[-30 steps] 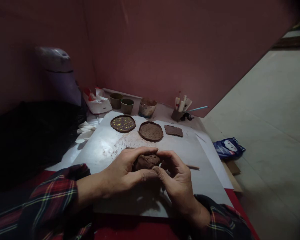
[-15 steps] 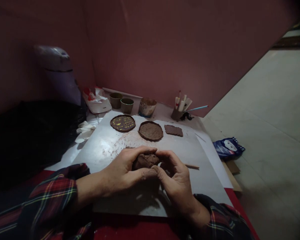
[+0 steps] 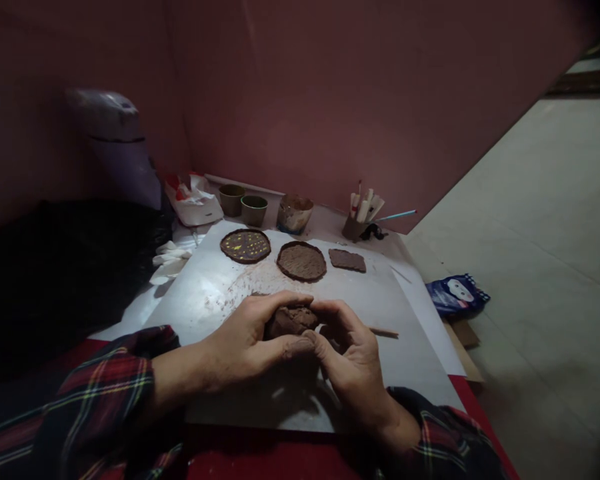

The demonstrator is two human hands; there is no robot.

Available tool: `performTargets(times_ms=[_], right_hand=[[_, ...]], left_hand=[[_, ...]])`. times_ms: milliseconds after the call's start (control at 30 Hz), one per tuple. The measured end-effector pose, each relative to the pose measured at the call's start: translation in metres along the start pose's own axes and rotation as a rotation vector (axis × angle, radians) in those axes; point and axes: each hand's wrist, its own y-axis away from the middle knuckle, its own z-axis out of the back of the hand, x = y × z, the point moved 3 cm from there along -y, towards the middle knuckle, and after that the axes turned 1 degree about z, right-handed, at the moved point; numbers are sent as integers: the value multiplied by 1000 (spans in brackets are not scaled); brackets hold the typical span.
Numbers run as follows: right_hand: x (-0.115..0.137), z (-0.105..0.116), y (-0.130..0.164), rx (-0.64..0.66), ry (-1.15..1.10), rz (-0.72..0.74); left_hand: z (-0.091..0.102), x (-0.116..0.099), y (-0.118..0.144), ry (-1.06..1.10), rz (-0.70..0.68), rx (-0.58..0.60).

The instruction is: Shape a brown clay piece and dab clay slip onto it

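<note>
A rough brown lump of clay is held between both hands, over the near part of the white sheet. My left hand wraps its left side, thumb along the near face and fingers over the far side. My right hand pinches the right end with thumb and fingertips. Behind the hands lie a round clay disc with yellow specks, a plain round clay disc with a raised rim and a small rectangular clay slab. A thin wooden stick pokes out beyond my right hand.
Two cups and a smeared glass bowl stand along the back. A holder with several tools is at back right. Crumpled white gloves and a black bag lie left; a blue packet is at right.
</note>
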Motion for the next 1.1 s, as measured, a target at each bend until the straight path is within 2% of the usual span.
performTargets(times_ms=[500, 600, 1100], right_hand=[[0, 0, -1, 8, 19, 11], [0, 0, -1, 14, 15, 14], [-2, 0, -1, 9, 15, 19]], left_hand=[[0, 1, 1, -15, 7, -11], [-1, 2, 1, 6, 10, 20], [0, 2, 0, 5, 25, 32]])
